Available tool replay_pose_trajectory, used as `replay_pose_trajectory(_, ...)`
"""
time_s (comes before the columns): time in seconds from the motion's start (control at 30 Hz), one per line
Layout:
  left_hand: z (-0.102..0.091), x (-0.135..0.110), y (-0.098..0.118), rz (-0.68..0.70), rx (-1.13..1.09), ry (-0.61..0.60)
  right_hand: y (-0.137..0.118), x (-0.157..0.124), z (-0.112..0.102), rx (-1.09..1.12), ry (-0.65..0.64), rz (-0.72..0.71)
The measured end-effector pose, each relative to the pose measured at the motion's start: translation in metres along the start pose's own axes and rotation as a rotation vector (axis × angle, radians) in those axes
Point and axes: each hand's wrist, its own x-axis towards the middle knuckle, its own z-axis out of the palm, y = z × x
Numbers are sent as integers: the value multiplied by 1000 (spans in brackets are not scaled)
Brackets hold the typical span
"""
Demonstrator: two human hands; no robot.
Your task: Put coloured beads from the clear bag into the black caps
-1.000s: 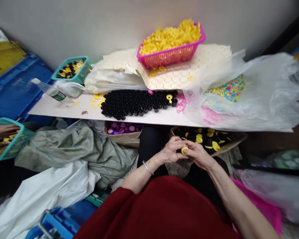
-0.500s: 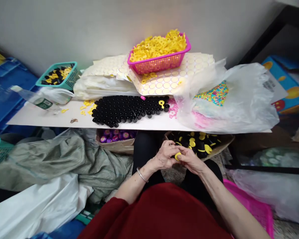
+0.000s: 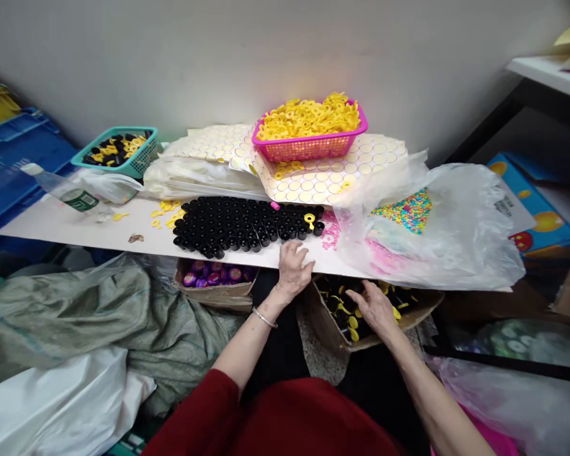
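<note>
While the left hand (image 3: 293, 266) is reaching up to the near edge of the bench (image 3: 76, 227), its fingers are spreading loosely just below the block of black tubes (image 3: 244, 223), at about six o'clock from that block; its grip is apart and holding nothing that I can see. The right hand (image 3: 374, 307) is dipping into the cardboard box (image 3: 327, 329) under the bench edge, at four o'clock from the left hand, and its fingers are lying over the black and yellow caps (image 3: 349, 313) inside. Whether that grip is closing on a piece I cannot tell, since the fingertips are sinking among the parts.

The tubes are standing upright and packed touching one another, with a yellow ring (image 3: 309, 219) sitting on the block's right end and a small pink piece (image 3: 275, 206) at its far edge. They are looking like small, light, stiff plastic pieces with smooth walls, so in my judgement they are going to slip and topple easily; pinching one at the rim between thumb and forefinger, taken from the open near row, is probably the safest hold. The caps are likewise looking light and hard, best taken by their edges.

At twelve o'clock a pink basket (image 3: 313, 147) of yellow rings is resting on sticker sheets (image 3: 332, 183); a teal basket (image 3: 133, 166) is sitting at ten o'clock, and a bag (image 3: 456, 234) of coloured beads at two o'clock.
</note>
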Motion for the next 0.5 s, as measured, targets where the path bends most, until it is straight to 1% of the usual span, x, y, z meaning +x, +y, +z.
replay_pose_trajectory(0.03, -1, 11, -3, -20, 87, 18, 2, 0, -1, -69, 16, -35)
replay_pose_trajectory(0.1, 0, 32, -7, -55, 242, 12, -2, -2, -4, -154, 59, -90)
replay_pose_trajectory(0.2, 6, 53, -8, -112, 413, -22, -17, -2, -14, -126, 96, -146)
replay_pose_trajectory(0.33, 17, 63, -8, -164, 524, -83, -37, 9, -25, 47, 64, -219)
replay_pose_trajectory(0.4, 21, 65, -8, -174, 532, -99, -42, 19, -25, 110, 51, -231)
replay_pose_trajectory(0.5, 23, 66, -8, -195, 497, -90, -48, 36, -18, 171, 28, -222)
